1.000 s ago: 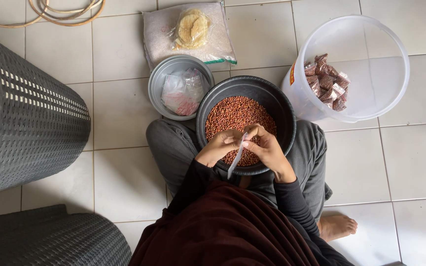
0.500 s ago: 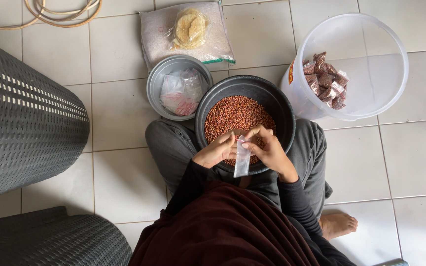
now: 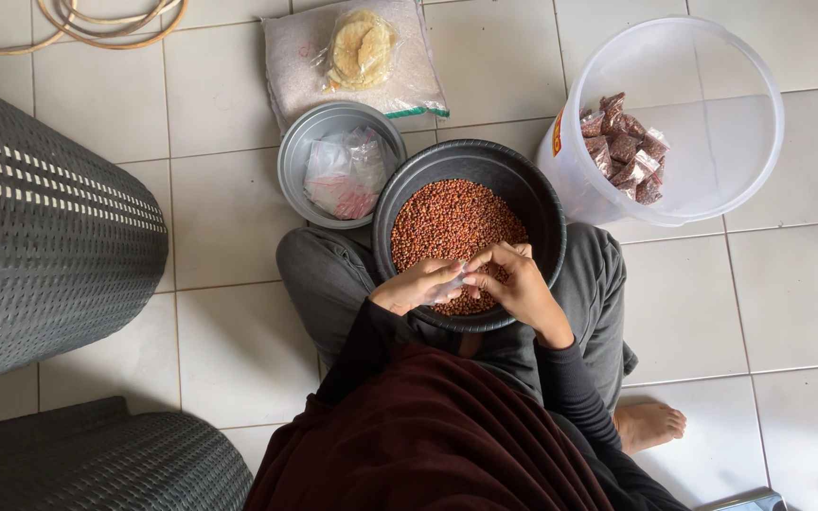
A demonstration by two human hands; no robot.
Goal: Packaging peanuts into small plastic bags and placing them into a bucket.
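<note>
A dark round bowl (image 3: 542,199) full of reddish-brown beans (image 3: 452,220) rests on my lap. Over its near rim my left hand (image 3: 416,285) and my right hand (image 3: 515,281) meet, both pinching a small clear plastic bag (image 3: 451,283) that shows only as a sliver between the fingers. I cannot tell whether the bag holds any beans.
A grey metal bowl (image 3: 297,151) with empty plastic bags stands left of the bean bowl. A clear plastic bucket (image 3: 712,114) with several filled packets is at the right. A bag of round crackers (image 3: 360,47) lies behind. Grey woven baskets (image 3: 49,218) stand on the left; my bare foot (image 3: 650,424) is at lower right.
The small bag hung down between my hands half a second ago. Now both hands have drawn together over it and it is nearly hidden.
</note>
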